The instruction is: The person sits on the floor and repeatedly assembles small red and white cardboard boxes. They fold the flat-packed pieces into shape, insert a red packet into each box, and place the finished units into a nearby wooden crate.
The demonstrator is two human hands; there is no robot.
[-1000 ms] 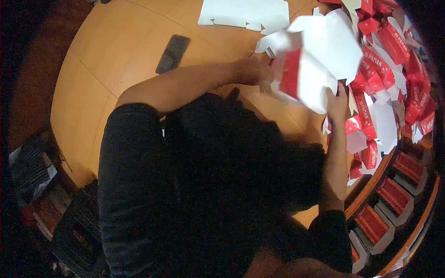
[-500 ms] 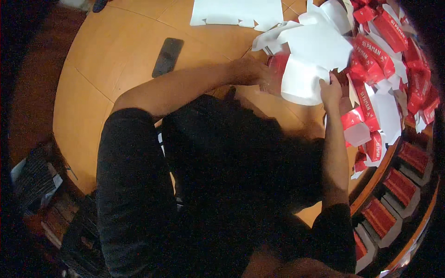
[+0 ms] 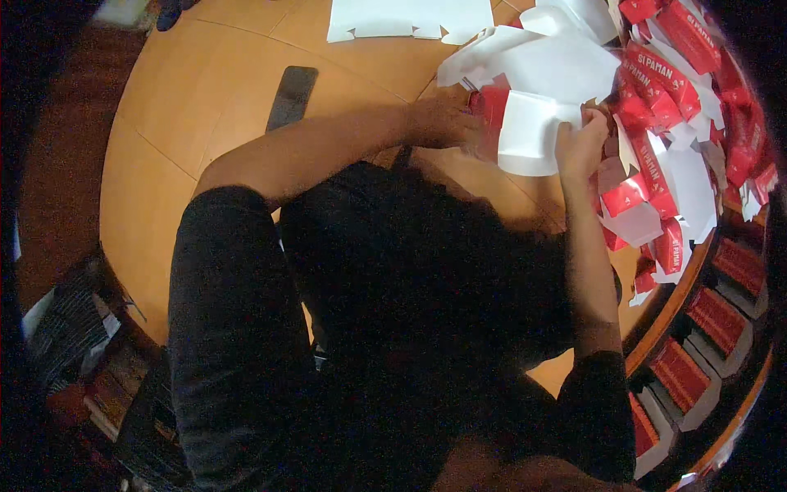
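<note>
Between my hands is a partly folded cardboard food box (image 3: 529, 135), white inside and red outside, with its flaps standing up. My left hand (image 3: 445, 123) is closed at its red left side; the fingers are dark and a little blurred. On the opposite side, my right hand (image 3: 584, 146) grips the box wall, thumb on the white inner face and fingers behind it. Directly beyond the box lie flat white box blanks (image 3: 553, 70), overlapping one another.
A heap of folded red-and-white boxes (image 3: 656, 86) covers the right side of the tiled floor (image 3: 197, 98). A dark phone (image 3: 293, 97) lies to the left. Another white blank (image 3: 402, 18) is at the top. Red-and-grey stair-like slats (image 3: 684, 373) run along the lower right.
The box's white panel has become more sharply creased, its sides standing squarer. My right hand has shifted slightly up against its wall; the left stays at the red side. The view has shifted slightly.
</note>
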